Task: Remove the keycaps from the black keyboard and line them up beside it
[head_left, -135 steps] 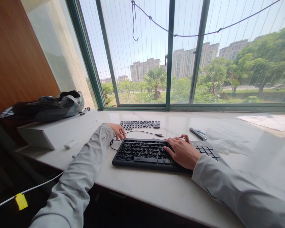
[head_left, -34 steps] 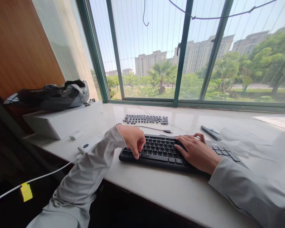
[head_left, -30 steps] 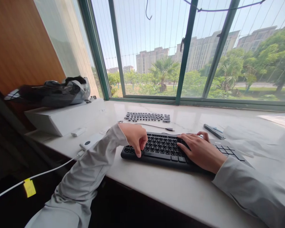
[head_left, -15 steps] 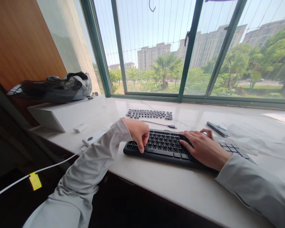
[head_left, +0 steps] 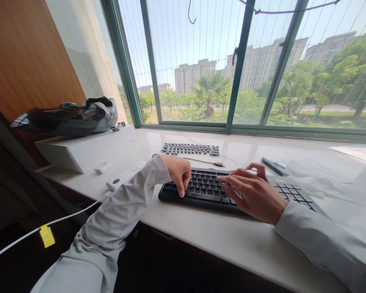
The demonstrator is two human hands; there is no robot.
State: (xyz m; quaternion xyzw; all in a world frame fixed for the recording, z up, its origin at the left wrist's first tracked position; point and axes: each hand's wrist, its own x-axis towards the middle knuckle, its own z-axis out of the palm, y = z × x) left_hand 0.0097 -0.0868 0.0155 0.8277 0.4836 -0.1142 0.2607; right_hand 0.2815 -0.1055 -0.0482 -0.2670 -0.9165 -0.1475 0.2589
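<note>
A black keyboard (head_left: 203, 197) lies on the light countertop, most of its key places bare of caps and a few caps still along the front row. My left hand (head_left: 178, 173) is closed over the keyboard's left part, with the thumb pointing down onto the front row. Whatever the curled fingers hold is hidden. Over the middle and right of the keyboard, my right hand (head_left: 251, 193) has its fingers spread and holds nothing. Loose keycaps (head_left: 189, 149) sit in rows behind the keyboard, and a USB plug (head_left: 218, 164) on a black cable lies between them.
At left, a white box (head_left: 85, 148) carries a dark plastic-wrapped bundle (head_left: 70, 118). A white power strip (head_left: 118, 182) lies by my left sleeve. On the right are a dark pen-like tool (head_left: 274, 166), a grid-patterned tray (head_left: 293, 193) and clear plastic film (head_left: 320, 179).
My right hand has shifted left along the keyboard, its fingers lifted and more bent. The left hand stays in place, and the view has tilted slightly.
</note>
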